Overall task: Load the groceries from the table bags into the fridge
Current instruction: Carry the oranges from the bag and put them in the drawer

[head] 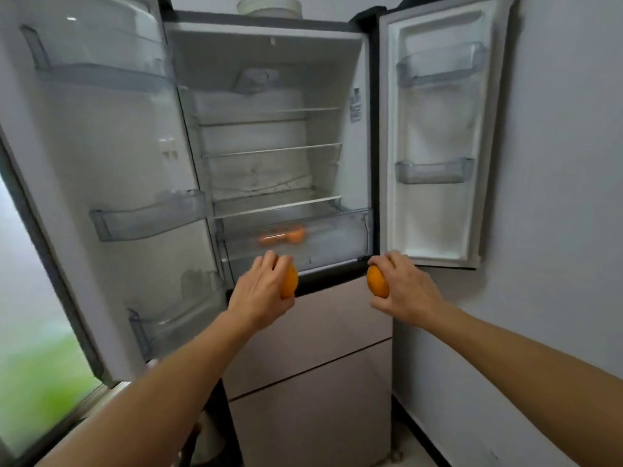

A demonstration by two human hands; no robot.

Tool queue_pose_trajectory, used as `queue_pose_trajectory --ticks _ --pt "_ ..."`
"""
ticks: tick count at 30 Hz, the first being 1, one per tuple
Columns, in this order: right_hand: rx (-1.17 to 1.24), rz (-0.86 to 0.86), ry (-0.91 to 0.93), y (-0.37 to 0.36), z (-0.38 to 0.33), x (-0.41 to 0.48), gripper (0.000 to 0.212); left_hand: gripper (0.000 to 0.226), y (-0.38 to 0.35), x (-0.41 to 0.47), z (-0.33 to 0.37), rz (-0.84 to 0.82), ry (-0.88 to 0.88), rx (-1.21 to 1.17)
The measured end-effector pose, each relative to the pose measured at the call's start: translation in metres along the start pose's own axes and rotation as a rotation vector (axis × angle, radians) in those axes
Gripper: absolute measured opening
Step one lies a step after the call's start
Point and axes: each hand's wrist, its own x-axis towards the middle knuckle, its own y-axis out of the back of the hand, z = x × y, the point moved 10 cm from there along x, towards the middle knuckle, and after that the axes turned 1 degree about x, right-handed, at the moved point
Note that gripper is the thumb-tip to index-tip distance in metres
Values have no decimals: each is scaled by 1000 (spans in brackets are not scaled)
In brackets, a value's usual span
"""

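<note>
Orange, smooth-skinned ovals, long axes near upright: left grip (261,293) curls round the left orange (290,282), right grip (406,291) round the right orange (377,282), before a clear plastic drawer (337,239).

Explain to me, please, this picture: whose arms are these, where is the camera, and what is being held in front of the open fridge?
There is no machine here. The camera sits on a person's head and looks forward and down, so the two arms are that person's own. The left grip, a bare hand, holds a first orange; the right grip holds a second orange. Both are in front of the fridge, whose two doors stand open. Its clear drawer contains orange items, too blurred to name.
</note>
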Motion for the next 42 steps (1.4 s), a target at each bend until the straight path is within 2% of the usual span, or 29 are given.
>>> queue_pose_trajectory --ticks 10,15,19,24,27,34,37,42 --pt "35 134 173 -6 18 197 73 59 -13 173 -99 105 113 21" --pt "34 151 252 -19 3 295 71 62 -47 242 -157 34 208 36" --pt "-1 38 303 -59 -7 363 67 62 -101 281 -191 -194 245 110" --pt "-146 -322 414 -154 -25 416 64 66 -169 300 -218 -460 245 124" --pt "-187 -459 502 -210 -40 435 61 66 -201 307 -235 -561 249 196" --pt "-198 -624 670 -306 -80 456 55 70 -259 306 -267 -779 303 265" --pt "-200 -646 690 -334 -81 464 63 78 -281 305 -281 -866 357 227" --pt "-187 -652 726 -351 -80 467 81 92 -312 314 -295 -917 374 258"
